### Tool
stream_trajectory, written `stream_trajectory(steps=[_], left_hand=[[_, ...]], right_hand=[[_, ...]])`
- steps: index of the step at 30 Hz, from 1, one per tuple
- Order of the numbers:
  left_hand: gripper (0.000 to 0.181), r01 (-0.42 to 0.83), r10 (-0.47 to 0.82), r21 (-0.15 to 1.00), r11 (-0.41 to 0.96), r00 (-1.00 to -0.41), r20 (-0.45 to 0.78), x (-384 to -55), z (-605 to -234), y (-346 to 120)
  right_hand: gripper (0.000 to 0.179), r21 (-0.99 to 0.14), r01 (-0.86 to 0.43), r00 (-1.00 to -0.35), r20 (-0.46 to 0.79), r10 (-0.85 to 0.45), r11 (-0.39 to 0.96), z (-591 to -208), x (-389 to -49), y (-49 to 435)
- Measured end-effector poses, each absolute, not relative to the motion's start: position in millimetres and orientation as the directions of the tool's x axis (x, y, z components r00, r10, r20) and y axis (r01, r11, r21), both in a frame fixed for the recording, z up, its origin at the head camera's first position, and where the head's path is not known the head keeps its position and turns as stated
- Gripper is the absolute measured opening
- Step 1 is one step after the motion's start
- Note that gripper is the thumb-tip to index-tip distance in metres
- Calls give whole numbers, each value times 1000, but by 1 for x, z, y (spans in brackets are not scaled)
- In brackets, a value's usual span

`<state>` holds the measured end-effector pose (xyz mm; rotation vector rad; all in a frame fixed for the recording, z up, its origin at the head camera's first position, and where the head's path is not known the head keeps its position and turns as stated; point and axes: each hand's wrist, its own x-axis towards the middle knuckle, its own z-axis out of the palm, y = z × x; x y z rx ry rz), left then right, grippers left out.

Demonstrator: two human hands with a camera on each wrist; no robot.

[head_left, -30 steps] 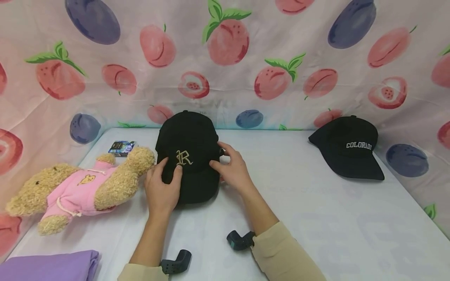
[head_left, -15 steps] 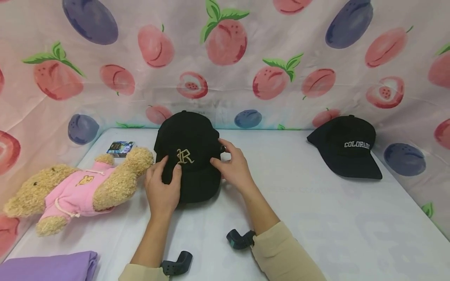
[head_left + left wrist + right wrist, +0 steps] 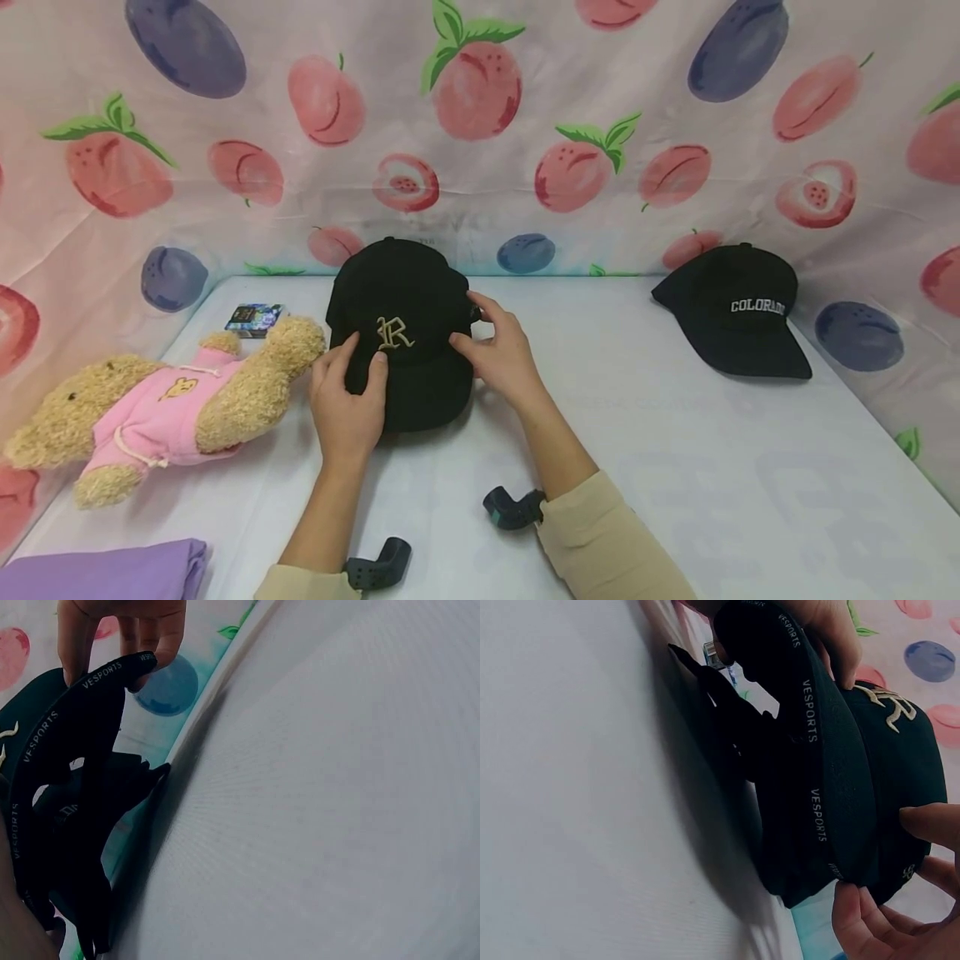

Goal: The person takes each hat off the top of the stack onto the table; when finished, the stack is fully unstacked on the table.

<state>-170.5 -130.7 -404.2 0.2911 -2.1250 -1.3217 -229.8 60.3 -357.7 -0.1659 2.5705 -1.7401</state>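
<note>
Black fabric forms the baseball cap [image 3: 420, 375], positioned left of centre at the white table [image 3: 637, 467], with the bill toward the person and a gold R emblem [image 3: 394, 333] on the front panel. The left hand [image 3: 347, 408] grips the cap's left side, thumb and index finger spread in a V beside the emblem. The right hand [image 3: 501, 354] grips the opposite side, thumb on the front, index finger at the side edge. VESPORTS lettering [image 3: 810, 712] repeats along the bill. Left of the cap: teddy bear [image 3: 180, 408] in a pink hoodie, lying down; small patterned box [image 3: 253, 320] behind it. Near left corner: purple cloth [image 3: 105, 575]. Far right: black COLORADO cap [image 3: 738, 333].
</note>
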Motion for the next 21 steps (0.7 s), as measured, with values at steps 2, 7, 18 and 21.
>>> stream_trajectory(steps=[2,7,18,21], left_hand=[[47,126,-483,871,475,-790,378,-170,-403,-131],[47,127,-480,869,478,-791,380,-170,-402,-130],[44,196,-482,855,480,-755,444,-171,-404,-127],[42,217,-492,853,474,-739,461,-171,-403,-127]], right_hand=[[66,-927,-71,-994,34,-106,367,-357,-230,61],[67,-930,-68,-994,32,-106,362,-355,-228,61],[66,-934,-74,-994,42,-98,350,-351,-226,65],[66,-932,-84,-994,52,-101,353,-350,-226,66]])
